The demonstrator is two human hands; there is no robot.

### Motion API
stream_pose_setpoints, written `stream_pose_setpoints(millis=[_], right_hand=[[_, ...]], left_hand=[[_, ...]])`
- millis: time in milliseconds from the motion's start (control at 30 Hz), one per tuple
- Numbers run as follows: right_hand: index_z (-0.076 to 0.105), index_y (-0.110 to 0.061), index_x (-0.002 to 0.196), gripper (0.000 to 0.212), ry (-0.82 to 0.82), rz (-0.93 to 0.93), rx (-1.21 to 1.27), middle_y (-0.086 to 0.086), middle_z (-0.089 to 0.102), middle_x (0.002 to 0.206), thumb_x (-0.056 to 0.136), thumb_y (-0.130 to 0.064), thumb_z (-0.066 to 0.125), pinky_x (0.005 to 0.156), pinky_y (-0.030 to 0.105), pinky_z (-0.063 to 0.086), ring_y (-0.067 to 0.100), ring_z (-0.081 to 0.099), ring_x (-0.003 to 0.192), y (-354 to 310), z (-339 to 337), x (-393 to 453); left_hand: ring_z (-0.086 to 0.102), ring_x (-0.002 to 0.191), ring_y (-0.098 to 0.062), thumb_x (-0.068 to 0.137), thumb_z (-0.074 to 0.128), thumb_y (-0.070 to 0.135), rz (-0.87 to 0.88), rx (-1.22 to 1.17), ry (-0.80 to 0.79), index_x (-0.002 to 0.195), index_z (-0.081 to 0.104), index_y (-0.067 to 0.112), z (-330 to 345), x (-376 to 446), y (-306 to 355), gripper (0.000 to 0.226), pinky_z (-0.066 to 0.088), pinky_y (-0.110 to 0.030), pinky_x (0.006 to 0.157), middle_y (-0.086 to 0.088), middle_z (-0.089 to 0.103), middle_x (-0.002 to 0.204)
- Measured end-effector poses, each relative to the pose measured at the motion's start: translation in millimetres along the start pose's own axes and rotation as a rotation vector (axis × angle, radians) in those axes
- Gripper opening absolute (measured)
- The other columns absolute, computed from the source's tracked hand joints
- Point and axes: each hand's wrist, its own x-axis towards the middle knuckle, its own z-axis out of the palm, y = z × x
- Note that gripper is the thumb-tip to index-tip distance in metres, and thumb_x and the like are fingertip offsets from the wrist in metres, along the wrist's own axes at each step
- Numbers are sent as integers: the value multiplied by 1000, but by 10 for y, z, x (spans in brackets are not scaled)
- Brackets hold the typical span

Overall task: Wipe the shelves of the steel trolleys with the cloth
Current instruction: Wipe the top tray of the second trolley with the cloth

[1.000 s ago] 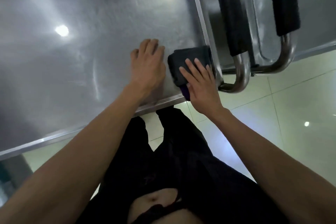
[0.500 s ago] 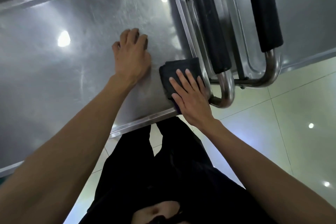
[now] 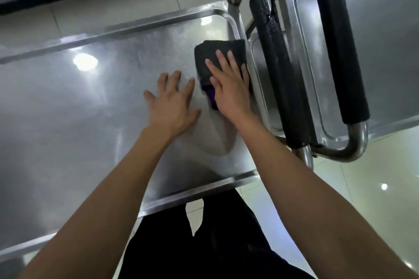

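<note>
Pale glossy floor tiles (image 3: 374,188) fill the lower right and upper left of the frame, with ceiling lights mirrored in them. Across the middle lies the top shelf (image 3: 68,108) of the nearer trolley, a brushed steel sheet with a raised rim on every side. It holds nothing but our hands and the cloth, so we count it as bare apart from those.

Our right hand (image 3: 229,90) lies flat, fingers spread, pressing the dark folded cloth (image 3: 217,52) down against the shelf near its upper right corner, just beside the rim; it is pinned under the palm, not clenched. Our left hand (image 3: 172,102) rests flat and empty on the steel just beside it, holding nothing.

We judge the cloth soft, light and limp, apt to bunch or unfold under a push, so a broad flat palm over the folded pad suits it best. The steel looks slick, and the cloth should slide easily.

At the upper right, two black foam-sleeved handles (image 3: 278,79) stand close together, and the second trolley's shelf (image 3: 385,41) behind them also appears empty.
</note>
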Motion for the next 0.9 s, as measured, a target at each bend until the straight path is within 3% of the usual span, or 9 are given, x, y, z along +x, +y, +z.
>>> stream_pose_setpoints(millis=[233, 433, 600, 900], right_hand=[[33, -34, 154, 49, -35, -12, 24, -7, 13, 167, 106, -24, 37, 124, 48, 3, 16, 0, 154, -232, -160, 1009], [31, -34, 155, 49, -20, -29, -27, -6, 12, 167, 106, -28, 37, 124, 49, 5, 18, 1, 154, -236, -92, 1034], [34, -32, 154, 48, -27, -40, 4, -6, 17, 166, 106, -29, 39, 124, 50, 5, 18, 3, 154, -158, -8, 483], [26, -30, 157, 52, -84, -57, -131, -2, 10, 167, 106, -34, 33, 123, 52, 6, 21, -2, 154, 43, 249, -1176]], left_hand=[[3, 151, -30, 81, 68, 56, 52, 19, -11, 157, 16, 31, 19, -18, -125, 95, 29, -68, 107, -2, 5, 165], [-4, 154, -23, 85, 64, 57, 30, -1, 11, 160, 9, 20, 95, -49, -207, 100, 21, -65, 115, 3, -5, 168], [3, 153, -30, 81, 66, 64, 8, -47, 72, 158, 19, 24, 136, -93, -209, 98, 18, -62, 119, -7, 3, 168], [12, 152, -31, 79, 66, 68, 27, -62, 129, 151, 29, 21, 174, -98, -240, 94, 23, -61, 117, -9, 12, 166]])
